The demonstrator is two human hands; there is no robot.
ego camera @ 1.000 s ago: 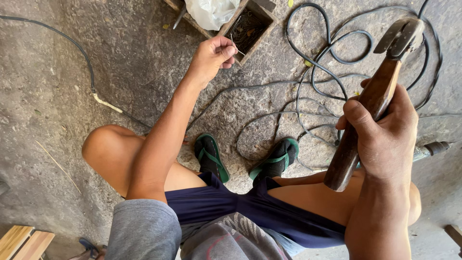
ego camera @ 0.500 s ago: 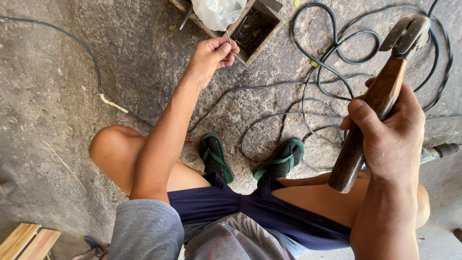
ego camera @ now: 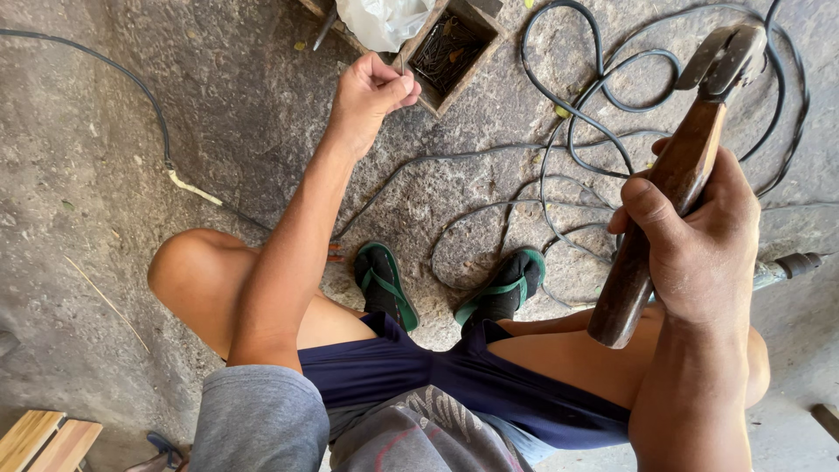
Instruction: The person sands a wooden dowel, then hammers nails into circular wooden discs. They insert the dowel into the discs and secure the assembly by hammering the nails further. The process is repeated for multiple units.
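on the rough concrete floor (ego camera: pixel 114 288), in the head view, the person squats in green sandals (ego camera: pixel 384 284) with the left hand (ego camera: pixel 371 92) stretched out beside a small wooden box (ego camera: pixel 450 52) of dark nails; its fingers (ego camera: pixel 398 87) are pinched shut at the box's rim, seemingly on a nail, though the thing itself is too small to make out. the right hand (ego camera: pixel 699 249) has its grip closed full round the wooden handle of a claw hammer (ego camera: pixel 673 183), held up near the camera with the head tilted away over a tangle of black cable (ego camera: pixel 594 114). a white plastic bag (ego camera: pixel 384 19) lies just beside the box, and wooden slats (ego camera: pixel 39 437) show at the lower left corner. the risks, as i judge them: a pinch that fine could let a nail slip and roll among the cable loops, where it would be hard to find; the hammer, if lowered carelessly, could strike the cable or the toes beneath it; and the loops near the feet could snag a sandal when the person shifts weight.
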